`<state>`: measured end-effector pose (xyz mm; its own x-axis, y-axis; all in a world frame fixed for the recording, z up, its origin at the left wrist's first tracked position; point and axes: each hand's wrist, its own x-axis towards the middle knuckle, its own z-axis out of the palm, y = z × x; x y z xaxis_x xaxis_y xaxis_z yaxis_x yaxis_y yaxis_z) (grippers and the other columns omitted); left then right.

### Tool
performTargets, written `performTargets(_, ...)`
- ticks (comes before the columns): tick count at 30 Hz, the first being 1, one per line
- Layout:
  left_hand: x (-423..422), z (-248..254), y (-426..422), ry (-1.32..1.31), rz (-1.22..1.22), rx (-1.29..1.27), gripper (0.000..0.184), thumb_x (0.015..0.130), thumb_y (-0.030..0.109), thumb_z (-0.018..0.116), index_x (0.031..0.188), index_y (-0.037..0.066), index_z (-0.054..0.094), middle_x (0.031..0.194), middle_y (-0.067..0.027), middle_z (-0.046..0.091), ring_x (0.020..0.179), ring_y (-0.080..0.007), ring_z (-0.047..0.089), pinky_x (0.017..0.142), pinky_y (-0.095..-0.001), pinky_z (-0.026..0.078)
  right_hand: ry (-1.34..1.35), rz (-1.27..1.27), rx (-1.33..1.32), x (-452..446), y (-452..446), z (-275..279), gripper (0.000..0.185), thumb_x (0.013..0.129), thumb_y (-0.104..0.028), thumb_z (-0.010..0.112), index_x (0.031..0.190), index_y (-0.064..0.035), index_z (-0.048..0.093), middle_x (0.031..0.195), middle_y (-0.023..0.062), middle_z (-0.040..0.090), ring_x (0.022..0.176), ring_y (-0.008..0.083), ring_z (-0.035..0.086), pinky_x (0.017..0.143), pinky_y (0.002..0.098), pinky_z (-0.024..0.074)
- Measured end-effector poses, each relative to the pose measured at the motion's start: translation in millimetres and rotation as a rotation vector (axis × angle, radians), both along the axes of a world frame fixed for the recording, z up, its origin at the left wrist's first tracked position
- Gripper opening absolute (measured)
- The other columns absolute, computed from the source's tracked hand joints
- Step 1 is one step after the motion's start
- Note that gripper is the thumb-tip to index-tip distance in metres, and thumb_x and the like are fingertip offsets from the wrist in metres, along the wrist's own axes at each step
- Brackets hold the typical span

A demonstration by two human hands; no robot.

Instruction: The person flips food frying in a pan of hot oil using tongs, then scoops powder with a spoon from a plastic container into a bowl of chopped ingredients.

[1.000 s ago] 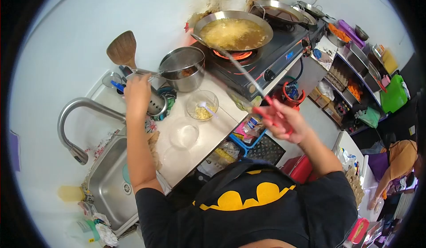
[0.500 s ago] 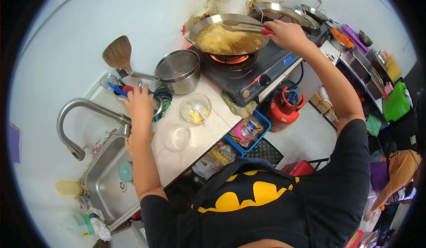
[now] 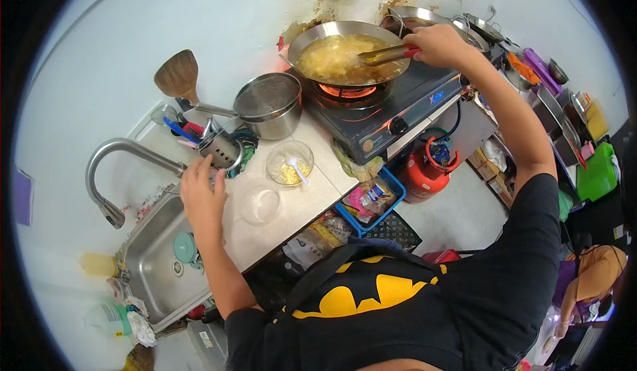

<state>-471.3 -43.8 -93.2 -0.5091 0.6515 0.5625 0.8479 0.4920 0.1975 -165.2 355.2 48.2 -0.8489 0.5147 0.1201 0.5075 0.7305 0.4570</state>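
My right hand [image 3: 441, 45] grips red-handled metal tongs [image 3: 385, 55], whose tips reach into the wok [image 3: 312, 36] on the right of the counter. Bubbling oil with pale, frothy food [image 3: 338, 54] fills it. Over the counter, beside the sink, my left hand [image 3: 202, 192] is empty with its fingers apart. Just beyond its fingertips stands a perforated metal utensil holder [image 3: 222, 151] with several utensils. To its right sit a clear bowl [image 3: 290, 162] of yellowish chopped bits with a white spoon [image 3: 298, 170] and a clear, round, empty-looking bowl [image 3: 259, 202].
Under the wok, the gas stove [image 3: 378, 122] burns orange. A steel pot [image 3: 269, 109] with a wooden-bladed turner [image 3: 179, 78] stands left of it. The sink [image 3: 156, 255] and faucet [image 3: 109, 162] lie left. A red gas cylinder [image 3: 428, 172] is below; another person [image 3: 590, 278] is at right.
My left hand has drawn back from the utensil holder toward me. The tongs have shifted right and dipped lower, and their arms look closer together. The view has moved slightly.
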Motion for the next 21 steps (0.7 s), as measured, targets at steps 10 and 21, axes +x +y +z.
performTargets(10, 8, -44, -52, -0.206, 0.042, 0.130, 0.034, 0.089, 0.020, 0.061, 0.118, 0.002, 0.060, 0.123, -0.0166, 0.058, 0.115, -0.0370, 0.051, 0.099, -0.0427, 0.038, 0.084, 0.103, 0.019, 45, -40, 35, 0.056, 0.071, -0.017, 0.075, 0.124, -0.0126, 0.056, 0.109, 0.0092, 0.060, 0.096, 0.0307, 0.062, 0.077, 0.0434, 0.0511)
performTargets(21, 36, -36, -62, -0.385, 0.079, 0.204, 0.033, 0.091, 0.022, 0.060, 0.117, 0.002, 0.061, 0.119, -0.0164, 0.060, 0.113, -0.0350, 0.052, 0.098, -0.0409, 0.038, 0.197, 0.223, 0.150, -30, 1, -60, 0.031, 0.076, -0.015, 0.067, 0.103, -0.0050, 0.057, 0.092, 0.0114, 0.059, 0.081, 0.0275, 0.064, 0.065, 0.0392, 0.0523)
